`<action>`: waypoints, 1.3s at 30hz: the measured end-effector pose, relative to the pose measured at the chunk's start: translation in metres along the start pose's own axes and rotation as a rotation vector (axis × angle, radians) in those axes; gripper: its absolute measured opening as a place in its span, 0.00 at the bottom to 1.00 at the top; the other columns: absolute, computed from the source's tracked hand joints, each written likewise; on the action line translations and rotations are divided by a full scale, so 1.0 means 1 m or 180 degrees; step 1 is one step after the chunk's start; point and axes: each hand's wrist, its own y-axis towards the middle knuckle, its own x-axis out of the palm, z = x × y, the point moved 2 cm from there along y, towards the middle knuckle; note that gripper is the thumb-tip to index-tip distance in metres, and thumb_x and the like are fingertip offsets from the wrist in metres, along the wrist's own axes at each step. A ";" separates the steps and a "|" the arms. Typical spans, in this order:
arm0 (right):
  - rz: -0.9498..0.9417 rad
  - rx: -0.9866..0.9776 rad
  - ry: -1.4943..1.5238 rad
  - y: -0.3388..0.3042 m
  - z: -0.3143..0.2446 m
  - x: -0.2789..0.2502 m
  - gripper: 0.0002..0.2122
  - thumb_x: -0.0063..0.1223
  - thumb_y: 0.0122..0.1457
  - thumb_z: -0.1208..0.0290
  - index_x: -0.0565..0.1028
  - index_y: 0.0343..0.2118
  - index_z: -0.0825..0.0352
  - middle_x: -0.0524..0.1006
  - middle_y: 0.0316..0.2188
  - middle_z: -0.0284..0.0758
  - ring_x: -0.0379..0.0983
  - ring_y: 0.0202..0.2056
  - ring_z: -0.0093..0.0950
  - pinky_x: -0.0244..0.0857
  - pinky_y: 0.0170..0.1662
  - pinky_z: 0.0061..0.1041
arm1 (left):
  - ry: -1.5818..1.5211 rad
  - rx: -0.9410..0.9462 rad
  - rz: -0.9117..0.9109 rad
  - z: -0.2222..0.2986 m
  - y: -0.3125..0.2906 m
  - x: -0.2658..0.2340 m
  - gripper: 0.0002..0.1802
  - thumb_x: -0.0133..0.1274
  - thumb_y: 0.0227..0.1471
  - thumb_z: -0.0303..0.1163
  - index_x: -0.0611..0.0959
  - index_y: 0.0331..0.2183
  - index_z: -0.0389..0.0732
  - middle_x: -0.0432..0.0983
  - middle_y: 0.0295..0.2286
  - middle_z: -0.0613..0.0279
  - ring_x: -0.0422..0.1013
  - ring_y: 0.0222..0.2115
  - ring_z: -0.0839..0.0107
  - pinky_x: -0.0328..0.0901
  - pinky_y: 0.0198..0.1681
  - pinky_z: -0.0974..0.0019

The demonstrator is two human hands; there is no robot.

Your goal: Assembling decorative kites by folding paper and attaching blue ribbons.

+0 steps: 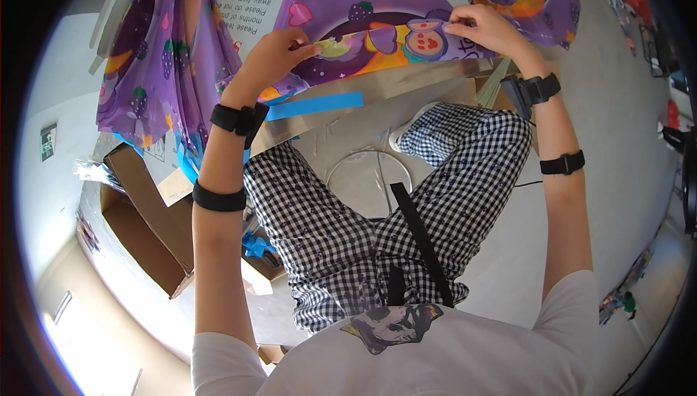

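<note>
A glossy purple printed plastic sheet (pixel 377 42) with cartoon figures, grapes and stars is stretched between my hands at the table's near edge. My left hand (pixel 274 58) is closed in a pinch on its left part. On the right, my right hand (pixel 488 27) pinches the upper edge with thumb and fingers. The strip between them looks folded over; more of the sheet spreads away behind it. A flat blue strip (pixel 316 105) lies by the table edge, just below my left hand.
More purple printed sheets (pixel 149 69) hang in folds over the left of the table, and another (pixel 537 4) lies at the far right. An open cardboard box (pixel 141 233) stands below left. A wire ring (pixel 369 171) is on the floor between my legs.
</note>
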 end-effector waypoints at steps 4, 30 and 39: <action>0.0063 0.0089 0.0353 -0.005 0.000 0.001 0.10 0.58 0.62 0.66 0.72 0.33 0.66 0.72 0.23 0.29 0.67 0.27 0.20 0.62 0.32 0.22 | 0.0220 -0.0041 -0.0379 0.003 0.004 -0.004 0.18 0.61 0.54 0.42 0.81 0.30 0.33 0.75 0.24 0.57 0.69 0.25 0.66 0.63 0.30 0.64; 0.1122 -0.1038 -0.1153 -0.016 -0.100 0.135 0.34 0.53 0.60 0.49 0.62 0.64 0.65 0.61 0.66 0.38 0.51 0.68 0.36 0.45 0.69 0.41 | 0.0764 -0.0649 0.0241 0.027 -0.019 0.013 0.20 0.63 0.48 0.47 0.77 0.31 0.42 0.78 0.24 0.56 0.76 0.30 0.54 0.66 0.31 0.53; 0.1380 -0.1180 -0.1047 -0.018 -0.097 0.137 0.35 0.51 0.59 0.46 0.63 0.63 0.66 0.61 0.65 0.38 0.51 0.68 0.36 0.45 0.69 0.41 | 0.1803 0.0147 0.1204 0.051 -0.051 0.042 0.29 0.61 0.50 0.36 0.74 0.52 0.39 0.69 0.54 0.54 0.66 0.55 0.54 0.62 0.57 0.51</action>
